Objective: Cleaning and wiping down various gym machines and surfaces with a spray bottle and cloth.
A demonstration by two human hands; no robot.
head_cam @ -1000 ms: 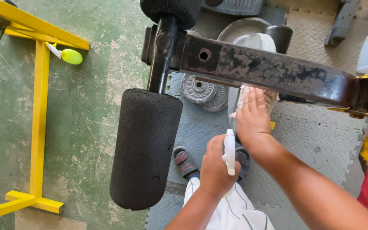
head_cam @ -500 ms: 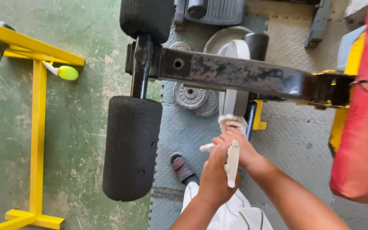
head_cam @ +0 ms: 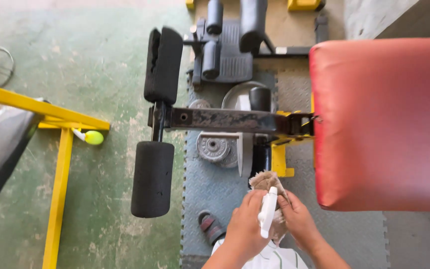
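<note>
Head view. Left hand [head_cam: 245, 226]: fingers wrapped tight round a white spray bottle [head_cam: 267, 211], held upright at bottom centre.
Right hand [head_cam: 298, 221]: fingers closed on a beige cloth [head_cam: 266, 182], bunched just beside the bottle and reaching up toward the black bar [head_cam: 225, 120].
Black bar: level, carrying a foam roller [head_cam: 152, 178] below and another above at its left end.
Red pad [head_cam: 381, 122]: right of the bar.
Weight plates [head_cam: 215, 148]: on the grey mat [head_cam: 202, 192], under the bar.
Yellow frame [head_cam: 58, 164]: left, on the green floor [head_cam: 105, 60].
Sandal [head_cam: 210, 226]: on the mat, beside the left hand.
</note>
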